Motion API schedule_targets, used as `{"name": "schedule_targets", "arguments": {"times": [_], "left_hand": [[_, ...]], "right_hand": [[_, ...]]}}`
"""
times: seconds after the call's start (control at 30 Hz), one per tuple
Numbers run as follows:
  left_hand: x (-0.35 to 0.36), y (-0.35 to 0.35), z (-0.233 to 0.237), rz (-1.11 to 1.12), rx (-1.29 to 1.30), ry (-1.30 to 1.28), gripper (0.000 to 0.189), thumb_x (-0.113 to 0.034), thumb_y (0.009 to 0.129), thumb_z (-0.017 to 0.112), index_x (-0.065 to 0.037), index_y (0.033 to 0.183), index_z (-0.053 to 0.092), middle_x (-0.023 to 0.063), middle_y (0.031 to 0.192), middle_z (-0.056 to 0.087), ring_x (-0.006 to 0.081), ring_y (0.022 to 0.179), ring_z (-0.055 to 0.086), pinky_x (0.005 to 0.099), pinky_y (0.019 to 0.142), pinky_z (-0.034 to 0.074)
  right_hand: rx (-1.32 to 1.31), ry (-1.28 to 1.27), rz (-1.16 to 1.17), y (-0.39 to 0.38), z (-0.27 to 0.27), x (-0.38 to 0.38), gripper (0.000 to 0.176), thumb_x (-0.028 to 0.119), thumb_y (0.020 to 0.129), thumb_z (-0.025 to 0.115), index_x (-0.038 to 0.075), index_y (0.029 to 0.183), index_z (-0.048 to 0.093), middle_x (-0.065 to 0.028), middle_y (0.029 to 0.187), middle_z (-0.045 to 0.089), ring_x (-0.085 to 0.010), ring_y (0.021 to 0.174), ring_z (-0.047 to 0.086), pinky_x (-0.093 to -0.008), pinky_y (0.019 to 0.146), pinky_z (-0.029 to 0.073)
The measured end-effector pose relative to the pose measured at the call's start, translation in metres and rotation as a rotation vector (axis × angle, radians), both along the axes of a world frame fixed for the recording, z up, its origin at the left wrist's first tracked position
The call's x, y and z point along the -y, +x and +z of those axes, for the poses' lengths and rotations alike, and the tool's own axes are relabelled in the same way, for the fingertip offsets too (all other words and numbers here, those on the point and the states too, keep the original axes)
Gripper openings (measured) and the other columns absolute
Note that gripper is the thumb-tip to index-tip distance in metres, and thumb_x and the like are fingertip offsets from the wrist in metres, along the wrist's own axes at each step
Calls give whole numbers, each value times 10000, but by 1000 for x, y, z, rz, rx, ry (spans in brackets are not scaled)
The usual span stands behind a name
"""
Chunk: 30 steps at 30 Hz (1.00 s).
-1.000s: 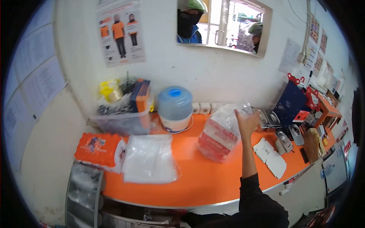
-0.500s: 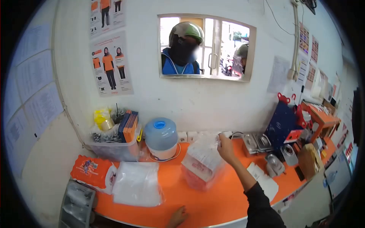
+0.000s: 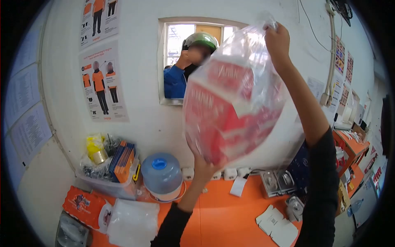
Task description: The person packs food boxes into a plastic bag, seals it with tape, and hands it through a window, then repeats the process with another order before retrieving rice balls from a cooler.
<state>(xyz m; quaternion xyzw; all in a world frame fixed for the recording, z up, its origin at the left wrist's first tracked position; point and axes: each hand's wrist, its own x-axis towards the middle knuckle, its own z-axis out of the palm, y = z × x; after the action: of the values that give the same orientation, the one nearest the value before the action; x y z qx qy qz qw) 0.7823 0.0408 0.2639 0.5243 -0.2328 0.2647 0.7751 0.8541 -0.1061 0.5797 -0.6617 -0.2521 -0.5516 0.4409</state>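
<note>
A clear plastic bag (image 3: 234, 99) with red and white boxes inside hangs raised in front of the wall window. My right hand (image 3: 277, 45) is closed around its gathered top. Below, my left hand (image 3: 202, 168) supports the bag's underside, its fingers partly hidden against the plastic. Printed lettering shows through on the boxes, but I cannot read it fully. Behind the bag, a person in a green helmet (image 3: 200, 40) and blue jacket stands on the other side of the window (image 3: 162, 61), one hand raised near the head.
On the orange counter (image 3: 222, 214) are a blue water jug (image 3: 161, 173), clear plastic sheets or bags (image 3: 133, 222), an orange pack (image 3: 86, 208) and a filled storage tub (image 3: 107, 185). Metal containers (image 3: 277, 183) and white cut-out card (image 3: 277, 226) lie to the right.
The bag has risen from the counter to window height in my right hand. My left hand has come up from the counter edge to its underside. The person outside has raised a hand.
</note>
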Motion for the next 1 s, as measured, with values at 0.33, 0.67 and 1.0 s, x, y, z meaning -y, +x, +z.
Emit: {"name": "schedule_targets", "arguments": {"times": [0.33,0.67,1.0], "left_hand": [[-16,216,34,1104,142,481,1021,-396,502,805,15,1281,288,233,1263,360,366,1163,363,407,943,330],[-26,153,50,811,-46,360,1068,-317,559,774,33,1328,122,273,1338,216,397,1197,307,450,962,302],[-86,-263,-196,600,-394,655,248,-62,802,528,-109,1039,586,139,1151,500,281,1062,474,363,887,393]], "right_hand": [[119,-403,-365,197,12,-12,323,176,762,523,-28,1011,541,-208,915,560,-314,862,529,-390,756,411],[90,-649,-612,242,-61,15,547,383,807,523,-53,1135,477,-246,1132,482,-379,1057,459,-413,902,363],[671,-579,20,16,-215,-202,480,89,739,575,-10,1182,419,-212,1162,453,-373,1125,392,-501,962,255]]}}
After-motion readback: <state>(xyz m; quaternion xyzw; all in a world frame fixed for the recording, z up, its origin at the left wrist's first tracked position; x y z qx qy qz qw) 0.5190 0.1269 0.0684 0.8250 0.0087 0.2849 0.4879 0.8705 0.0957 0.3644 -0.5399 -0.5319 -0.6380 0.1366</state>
